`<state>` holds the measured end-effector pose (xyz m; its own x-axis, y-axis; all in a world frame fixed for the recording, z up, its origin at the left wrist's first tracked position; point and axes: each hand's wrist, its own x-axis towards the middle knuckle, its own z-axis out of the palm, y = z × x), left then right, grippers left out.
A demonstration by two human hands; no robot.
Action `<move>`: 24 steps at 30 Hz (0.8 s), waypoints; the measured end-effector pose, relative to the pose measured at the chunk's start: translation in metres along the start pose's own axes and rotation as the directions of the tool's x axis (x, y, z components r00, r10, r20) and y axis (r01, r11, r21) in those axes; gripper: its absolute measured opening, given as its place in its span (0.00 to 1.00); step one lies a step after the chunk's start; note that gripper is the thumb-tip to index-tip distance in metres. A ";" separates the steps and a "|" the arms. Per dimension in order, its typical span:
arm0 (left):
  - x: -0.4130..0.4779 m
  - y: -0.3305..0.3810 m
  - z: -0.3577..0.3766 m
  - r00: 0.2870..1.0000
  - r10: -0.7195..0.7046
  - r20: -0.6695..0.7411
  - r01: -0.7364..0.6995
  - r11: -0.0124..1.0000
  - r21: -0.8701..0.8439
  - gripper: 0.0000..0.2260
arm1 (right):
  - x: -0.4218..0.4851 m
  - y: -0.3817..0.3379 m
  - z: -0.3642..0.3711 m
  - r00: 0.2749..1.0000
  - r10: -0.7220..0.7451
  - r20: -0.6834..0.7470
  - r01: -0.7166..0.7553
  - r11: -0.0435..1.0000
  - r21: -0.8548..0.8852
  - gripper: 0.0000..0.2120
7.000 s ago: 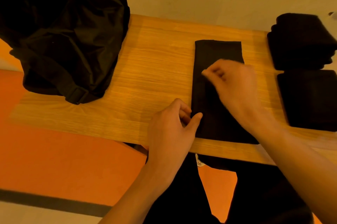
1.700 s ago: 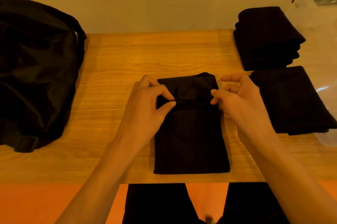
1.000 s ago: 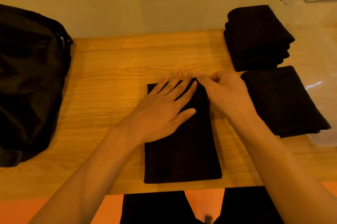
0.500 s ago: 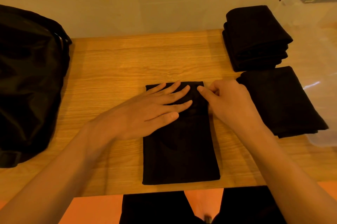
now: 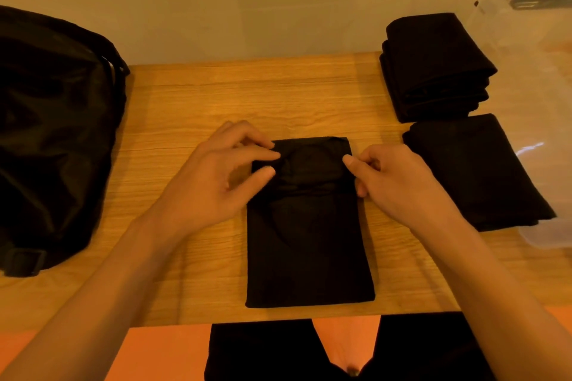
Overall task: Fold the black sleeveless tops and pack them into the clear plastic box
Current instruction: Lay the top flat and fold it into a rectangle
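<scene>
Pinching the far end of the black top (image 5: pixel 309 241), both grips on it.
Top lies as a narrow folded strip mid-tabletop (image 5: pixel 185 95), long axis toward you, near end at the tabletop edge, far end puckered and doubled over. Your left grip (image 5: pixel 210 185) pinches its left edge between thumb and forefinger, other fingers loosely curled; your right grip (image 5: pixel 399 182) pinches the right edge likewise. Folded stack (image 5: pixel 433 64) and single folded top (image 5: pixel 473 170) sit right, by the clear plastic box (image 5: pixel 541 235).

Wooden table (image 5: pixel 216 95), black bag (image 5: pixel 52 132), folded top (image 5: pixel 309 241), clear box (image 5: pixel 548 236)
</scene>
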<state>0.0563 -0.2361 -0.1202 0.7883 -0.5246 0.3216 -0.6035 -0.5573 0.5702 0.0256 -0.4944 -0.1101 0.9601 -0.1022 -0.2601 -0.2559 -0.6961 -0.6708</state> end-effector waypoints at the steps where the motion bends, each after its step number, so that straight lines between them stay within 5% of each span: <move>1: -0.005 0.003 -0.001 0.992 -0.112 -0.061 0.113 0.994 -0.002 0.09 | -0.001 -0.001 0.000 1.000 -0.009 0.010 0.010 1.000 -0.019 0.18; 3: -0.009 0.008 0.002 0.899 -0.415 -0.139 0.414 0.909 -0.036 0.04 | -0.002 -0.002 0.001 1.000 -0.021 0.011 0.022 0.999 -0.041 0.17; 6: -0.009 0.016 0.011 0.731 -0.681 0.032 0.681 0.727 -0.091 0.13 | -0.004 -0.003 0.001 1.000 -0.014 0.015 0.015 0.999 -0.041 0.17; 12: 0.000 0.030 0.017 0.684 -0.728 -0.034 0.729 0.684 0.029 0.19 | -0.006 -0.004 -0.003 0.998 0.013 0.063 -0.013 1.000 0.014 0.20; 18: 0.002 0.026 0.017 0.623 -0.776 0.097 0.782 0.622 -0.043 0.13 | -0.009 -0.005 -0.002 0.994 0.016 0.105 -0.013 1.000 -0.028 0.20; 24: -0.010 0.023 0.010 0.662 -0.747 0.059 0.738 0.636 -0.224 0.10 | -0.015 -0.005 0.001 0.995 -0.033 0.095 0.048 0.985 -0.163 0.18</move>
<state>0.0334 -0.2503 -0.1174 0.9657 0.0312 -0.2579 0.2248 -0.5978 0.7695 0.0122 -0.4886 -0.1031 0.9532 -0.0114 -0.3021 -0.1873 -0.8068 -0.5604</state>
